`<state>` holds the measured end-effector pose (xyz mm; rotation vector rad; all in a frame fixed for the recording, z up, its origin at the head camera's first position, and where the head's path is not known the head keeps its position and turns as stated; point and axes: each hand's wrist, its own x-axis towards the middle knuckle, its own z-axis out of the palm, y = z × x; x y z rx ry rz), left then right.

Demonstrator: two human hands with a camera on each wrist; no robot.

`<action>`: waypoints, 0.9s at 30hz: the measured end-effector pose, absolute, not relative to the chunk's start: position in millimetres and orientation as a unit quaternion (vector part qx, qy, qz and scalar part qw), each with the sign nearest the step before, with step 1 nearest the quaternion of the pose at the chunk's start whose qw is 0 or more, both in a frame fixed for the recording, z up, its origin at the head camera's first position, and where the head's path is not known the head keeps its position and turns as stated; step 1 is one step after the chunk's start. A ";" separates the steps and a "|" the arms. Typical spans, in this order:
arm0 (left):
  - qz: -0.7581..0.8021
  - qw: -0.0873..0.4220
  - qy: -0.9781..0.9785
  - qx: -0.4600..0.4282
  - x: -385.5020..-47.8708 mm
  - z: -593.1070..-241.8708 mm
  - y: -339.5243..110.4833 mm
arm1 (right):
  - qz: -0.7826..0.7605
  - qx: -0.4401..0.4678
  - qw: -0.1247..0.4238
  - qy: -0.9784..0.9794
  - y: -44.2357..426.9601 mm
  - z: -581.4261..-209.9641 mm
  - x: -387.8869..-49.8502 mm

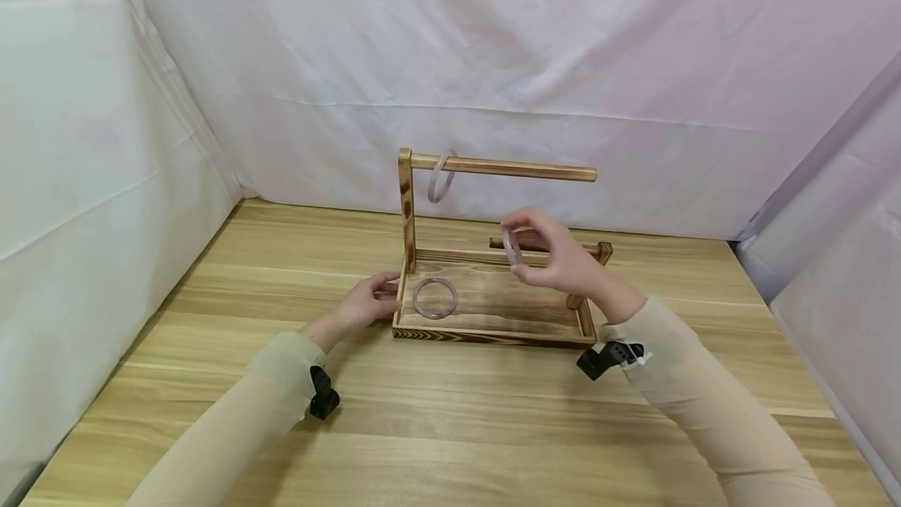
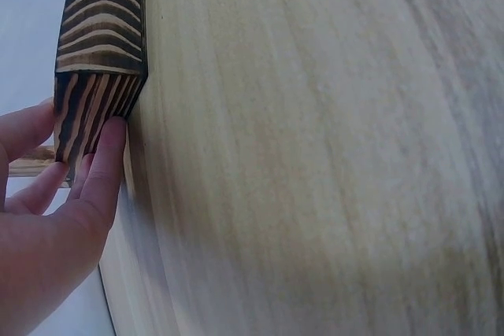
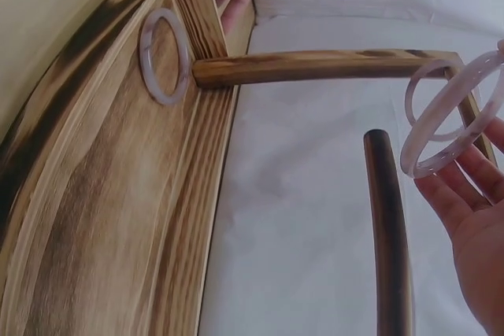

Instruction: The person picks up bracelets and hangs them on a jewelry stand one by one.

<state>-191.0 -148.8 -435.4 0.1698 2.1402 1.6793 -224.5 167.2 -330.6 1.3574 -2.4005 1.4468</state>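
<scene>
In the head view my right hand [image 1: 556, 253] pinches a pale lilac bangle [image 1: 512, 247] between thumb and fingertips, above the wooden stand's tray. The right wrist view shows this bangle [image 3: 441, 120] tilted, apart from the bars. My left hand [image 1: 362, 303] holds the left end of the wooden stand [image 1: 493, 339]; in the left wrist view its fingers [image 2: 102, 175] lie against the striped end wall [image 2: 83, 108]. A second bangle [image 1: 431, 186] hangs on the upper bar [image 1: 528, 169], near the left post. A third bangle [image 1: 415, 300] lies flat in the tray's left part.
A shorter, lower bar [image 1: 498, 243] comes from the post [image 1: 604, 253] on the stand's right, partly hidden behind my right hand. The stand is on a wood-grain table [image 1: 450, 429]. White cloth [image 1: 493, 45] hangs behind and at both sides.
</scene>
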 end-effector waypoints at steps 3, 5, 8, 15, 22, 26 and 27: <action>0.602 0.205 0.769 0.061 -191.4 -436.5 -148.5 | 0.469 0.428 0.017 -0.772 174.0 -329.3 -224.1; 0.603 0.205 0.769 0.062 -191.5 -436.1 -148.3 | 0.470 0.426 0.023 -0.772 177.6 -328.4 -224.0; 0.605 0.206 0.766 0.062 -191.7 -435.7 -147.7 | 0.476 0.423 0.031 -0.771 182.0 -327.0 -224.3; 0.595 0.206 0.774 0.062 -191.2 -435.9 -148.2 | 0.497 0.421 0.057 -0.756 190.3 -328.0 -226.6; 0.601 0.207 0.770 0.056 -192.6 -437.2 -147.8 | 0.523 0.422 0.080 -0.737 199.2 -329.8 -228.6; 0.601 0.209 0.770 0.054 -192.5 -437.2 -147.8 | 0.536 0.415 0.085 -0.730 205.4 -328.3 -229.1; 0.602 0.209 0.768 0.055 -192.6 -437.3 -147.8 | 0.539 0.410 0.085 -0.731 207.3 -328.0 -229.2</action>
